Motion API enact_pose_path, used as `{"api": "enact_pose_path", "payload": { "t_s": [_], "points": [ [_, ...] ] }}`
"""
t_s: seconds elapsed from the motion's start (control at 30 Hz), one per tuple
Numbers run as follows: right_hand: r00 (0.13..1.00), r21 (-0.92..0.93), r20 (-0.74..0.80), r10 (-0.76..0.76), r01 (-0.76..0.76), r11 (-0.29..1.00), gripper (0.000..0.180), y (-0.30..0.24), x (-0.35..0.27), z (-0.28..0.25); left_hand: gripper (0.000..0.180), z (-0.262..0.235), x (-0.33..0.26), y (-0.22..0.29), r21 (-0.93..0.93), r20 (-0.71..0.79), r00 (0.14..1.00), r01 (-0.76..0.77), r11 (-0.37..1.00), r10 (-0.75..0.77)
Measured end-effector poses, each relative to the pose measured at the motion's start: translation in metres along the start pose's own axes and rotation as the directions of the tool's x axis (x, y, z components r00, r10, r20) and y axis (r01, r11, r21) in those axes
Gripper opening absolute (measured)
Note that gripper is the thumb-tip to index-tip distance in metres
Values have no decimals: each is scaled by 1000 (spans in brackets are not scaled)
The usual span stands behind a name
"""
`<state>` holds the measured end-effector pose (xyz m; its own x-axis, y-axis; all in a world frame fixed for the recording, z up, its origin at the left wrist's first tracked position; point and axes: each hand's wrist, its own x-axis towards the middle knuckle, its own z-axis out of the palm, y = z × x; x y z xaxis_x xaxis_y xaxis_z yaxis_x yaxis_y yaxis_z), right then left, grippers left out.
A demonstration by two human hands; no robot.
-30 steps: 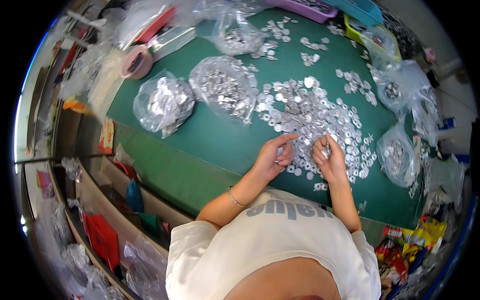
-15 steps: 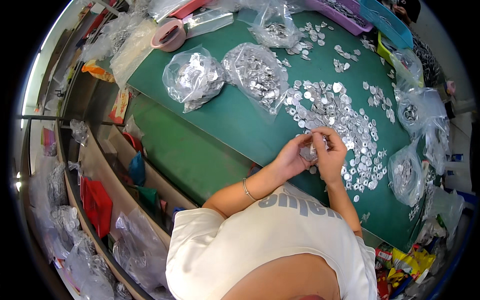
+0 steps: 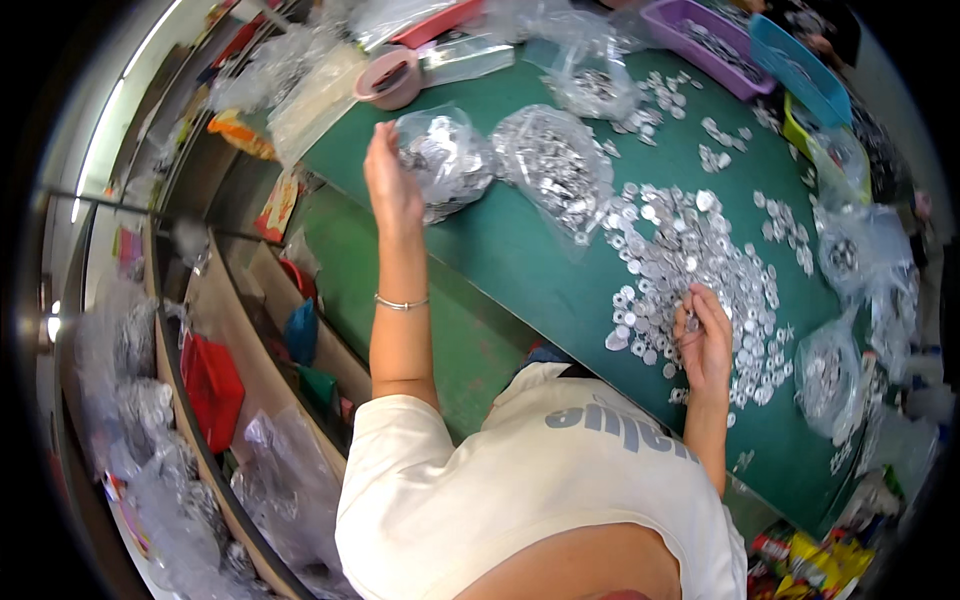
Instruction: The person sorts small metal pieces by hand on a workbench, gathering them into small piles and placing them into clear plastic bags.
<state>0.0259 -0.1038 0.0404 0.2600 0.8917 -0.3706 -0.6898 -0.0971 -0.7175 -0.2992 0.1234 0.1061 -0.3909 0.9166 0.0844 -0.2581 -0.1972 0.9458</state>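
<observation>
Half a second ago my hands were together by the disc pile (image 3: 660, 250); now my left hand (image 3: 393, 185) is way left of that pile, right at the clear bag (image 3: 458, 160), so I'm working two spots. Left fingers look stretched out, right hand (image 3: 708, 345) has its fingers curled at the pile; can't tell if either's gripping anything. Annoyingly, a fatter bag (image 3: 550, 165) sits pile-side of the first, and a purple basket (image 3: 690, 58) is beyond the pile.

Disc pile (image 3: 668, 248) on the table (image 3: 510, 255), right of two bags (image 3: 553, 160).
</observation>
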Motion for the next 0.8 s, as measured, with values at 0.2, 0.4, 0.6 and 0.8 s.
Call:
{"api": "enact_pose_path", "payload": {
  "t_s": [0.2,0.4,0.6,0.8],
  "points": [
    [987,-220,-39,-157,145,965,19,-11,5,-46,26,34,-75,-10,294,3,807,-566,770,591],
    [727,-948,273,-630,314,-49,26,-27,48,-14,25,79,-184,-69,87,790,532,-589,803,304],
    [825,-880,395,-403,216,-422,28,-19,75,-5,46,134,-176,-151,265,948,317,-827,496,21],
    [779,-835,531,-333,414,-364,22,-19,34,-25,46,107,-205,-132,-1,994,47,-896,445,97]
  ]
}}
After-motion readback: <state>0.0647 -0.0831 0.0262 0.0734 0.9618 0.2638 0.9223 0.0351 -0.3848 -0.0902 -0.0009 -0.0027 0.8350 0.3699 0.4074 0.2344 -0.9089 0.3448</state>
